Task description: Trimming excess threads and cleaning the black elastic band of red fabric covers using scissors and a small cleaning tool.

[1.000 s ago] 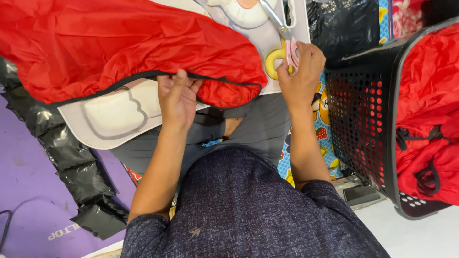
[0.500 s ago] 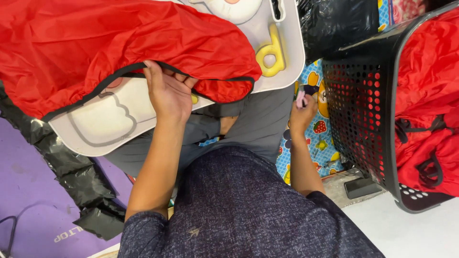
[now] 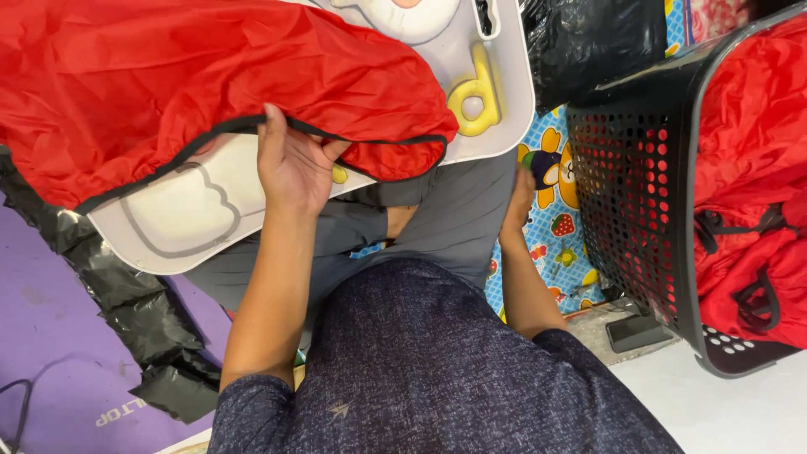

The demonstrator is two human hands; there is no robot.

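The left hand (image 3: 290, 164) grips the black-trimmed edge of the red fabric (image 3: 168, 76) over the white lap tray (image 3: 504, 92). The right hand (image 3: 519, 197) hangs beside the tray near the black basket (image 3: 630, 193); its grip cannot be told.

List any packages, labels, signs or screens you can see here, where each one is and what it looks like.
Printed label on the purple mat: bottom left corner, small white lettering on purple.
Dark flat device, perhaps a phone: on the floor beside the black basket; rectangular, too dark to tell whether it is a screen.
Black plastic bag: top, right of the white lap tray; crumpled and glossy.
No signs in view.
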